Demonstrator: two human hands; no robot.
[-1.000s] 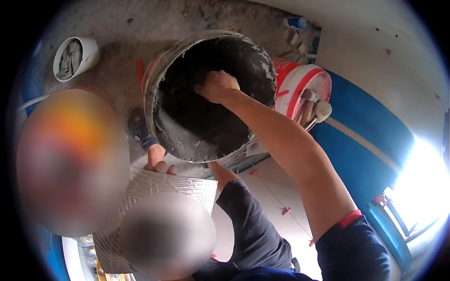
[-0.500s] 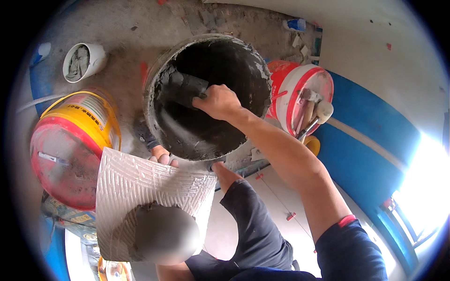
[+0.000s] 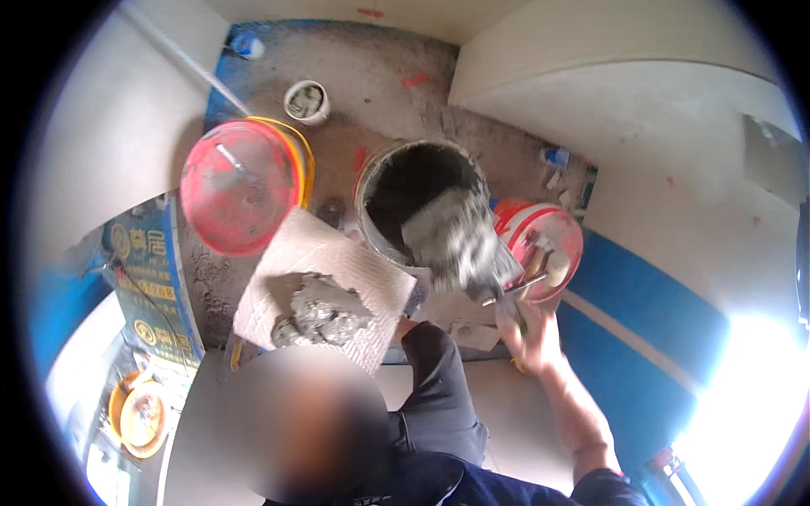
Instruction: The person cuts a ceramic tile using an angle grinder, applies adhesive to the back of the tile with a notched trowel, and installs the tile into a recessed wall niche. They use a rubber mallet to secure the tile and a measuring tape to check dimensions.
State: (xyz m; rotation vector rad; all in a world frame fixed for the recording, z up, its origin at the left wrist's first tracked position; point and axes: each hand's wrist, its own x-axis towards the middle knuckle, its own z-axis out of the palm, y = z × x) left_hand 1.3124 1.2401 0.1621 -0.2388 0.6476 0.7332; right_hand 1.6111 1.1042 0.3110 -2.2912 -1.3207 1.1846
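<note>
My right hand (image 3: 533, 333) is wrapped around the handle of a trowel (image 3: 504, 268). The wide blade carries a thick, motion-smeared load of grey mortar (image 3: 456, 236) and hangs over the near right rim of a large mortar bucket (image 3: 364, 215), whose inside is dark and coated. Left of this bucket, a beige tile (image 3: 308, 240) is held up at a slant with its ridged back toward me. A lumpy mound of wet mortar (image 3: 325, 310) sits on the tile. My left hand does not show; the tile or the blurred patch may cover it.
A red-lidded yellow bucket (image 3: 236, 190) stands at the left, with a small white pail (image 3: 314, 121) beyond it. At the right, a mallet (image 3: 557, 268) lies on a red and white bucket (image 3: 570, 244). Pale walls (image 3: 624, 110) bound the dusty floor (image 3: 384, 76).
The trowel has come up out of the large bucket, toward me and to the right, now loaded with mortar. Fingers seen at the tile's far edge are now hidden. The whole view has shifted.
</note>
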